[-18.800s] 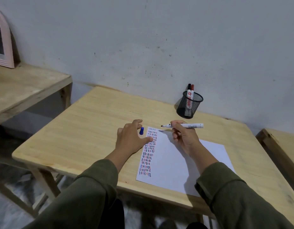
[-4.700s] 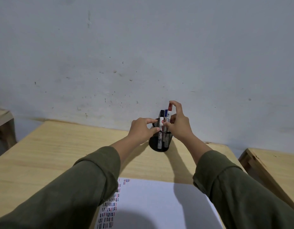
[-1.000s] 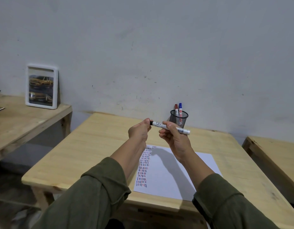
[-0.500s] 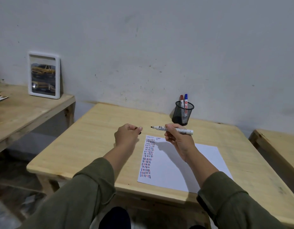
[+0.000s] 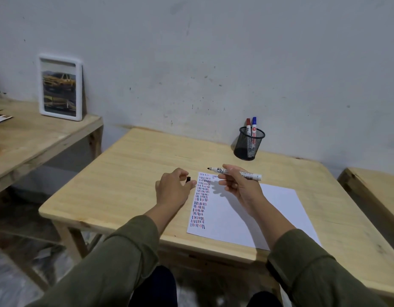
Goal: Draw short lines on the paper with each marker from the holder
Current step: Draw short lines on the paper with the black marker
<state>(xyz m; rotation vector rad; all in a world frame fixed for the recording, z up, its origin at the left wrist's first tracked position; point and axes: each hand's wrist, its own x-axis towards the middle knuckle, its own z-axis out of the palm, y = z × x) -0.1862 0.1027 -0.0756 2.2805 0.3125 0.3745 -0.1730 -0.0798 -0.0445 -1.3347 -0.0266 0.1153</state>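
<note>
A white paper lies on the wooden table, its left strip filled with short red, blue and black lines. My right hand holds an uncapped black marker level above the paper's top edge, tip pointing left. My left hand rests on the table just left of the paper, fingers curled around the small black cap standing at my fingertips. A black mesh holder stands at the back near the wall with a red marker and a blue marker in it.
A second wooden table at the left carries a white-framed picture leaning on the wall. Another wooden surface sits at the right. The grey wall runs close behind the holder.
The black marker's cap came off between my hands. My left hand has lowered to the table with the cap, and my right hand has brought the marker down over the paper's top.
</note>
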